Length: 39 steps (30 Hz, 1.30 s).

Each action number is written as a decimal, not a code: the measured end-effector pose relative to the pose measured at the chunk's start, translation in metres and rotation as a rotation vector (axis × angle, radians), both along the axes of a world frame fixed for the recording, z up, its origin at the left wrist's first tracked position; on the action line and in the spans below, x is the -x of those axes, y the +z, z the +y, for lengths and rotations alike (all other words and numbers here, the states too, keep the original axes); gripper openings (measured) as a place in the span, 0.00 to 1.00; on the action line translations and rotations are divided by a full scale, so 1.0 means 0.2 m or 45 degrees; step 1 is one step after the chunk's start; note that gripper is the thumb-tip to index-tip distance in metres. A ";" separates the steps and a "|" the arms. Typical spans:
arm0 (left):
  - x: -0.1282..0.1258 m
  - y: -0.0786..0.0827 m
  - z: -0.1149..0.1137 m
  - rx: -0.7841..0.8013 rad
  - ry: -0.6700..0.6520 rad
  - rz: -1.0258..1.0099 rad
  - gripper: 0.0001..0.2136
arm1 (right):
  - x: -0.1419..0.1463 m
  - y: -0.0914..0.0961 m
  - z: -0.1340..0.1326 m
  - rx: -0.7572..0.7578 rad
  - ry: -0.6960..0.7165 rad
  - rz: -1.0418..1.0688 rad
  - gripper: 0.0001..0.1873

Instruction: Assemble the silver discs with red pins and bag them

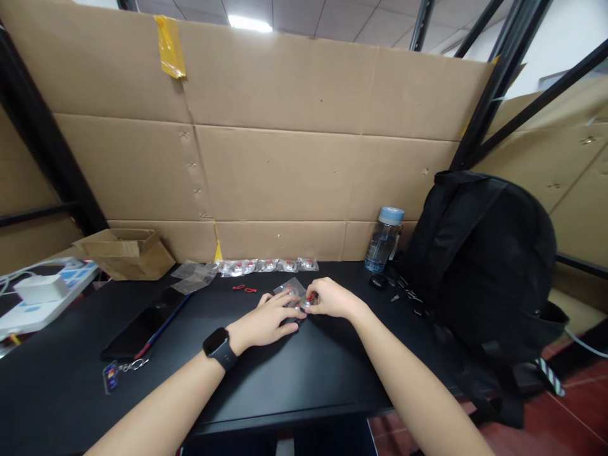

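Note:
My left hand (270, 320), with a dark watch on its wrist, rests spread over a small clear plastic bag (295, 285) on the black table. Thumb and fingers of my right hand (332, 297) are closed on a small round silvery piece with a red cord (310, 301), right beside the left fingertips. Other shiny bits with red show under the left fingers, too small to make out. Two red cord loops (244, 289) lie to the left of the bag. Behind them runs a row of similar round pieces in clear bags (268, 266).
Loose clear bags (194, 273) and an open cardboard box (126, 256) are at the back left. A dark phone-like slab (142, 323), a pen and a keyring (111, 377) lie left. To the right stand a water bottle (382, 244), keys (403, 290) and a black backpack (484, 266).

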<state>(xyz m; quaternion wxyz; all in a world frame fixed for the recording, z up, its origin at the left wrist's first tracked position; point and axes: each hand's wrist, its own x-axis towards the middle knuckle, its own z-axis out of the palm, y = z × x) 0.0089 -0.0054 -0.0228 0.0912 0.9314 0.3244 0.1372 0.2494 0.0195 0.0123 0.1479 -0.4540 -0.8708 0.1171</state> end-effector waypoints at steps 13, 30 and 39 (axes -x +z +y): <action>0.02 0.05 -0.01 0.034 -0.038 0.000 0.16 | 0.01 -0.04 0.04 0.165 0.010 0.298 0.15; 0.11 0.05 0.05 0.111 -0.172 -0.080 0.13 | 0.05 -0.04 0.00 0.046 -0.155 -0.002 0.29; 0.11 0.16 -0.02 -0.094 0.037 0.042 0.22 | 0.07 -0.01 -0.03 0.072 -0.176 -0.032 0.34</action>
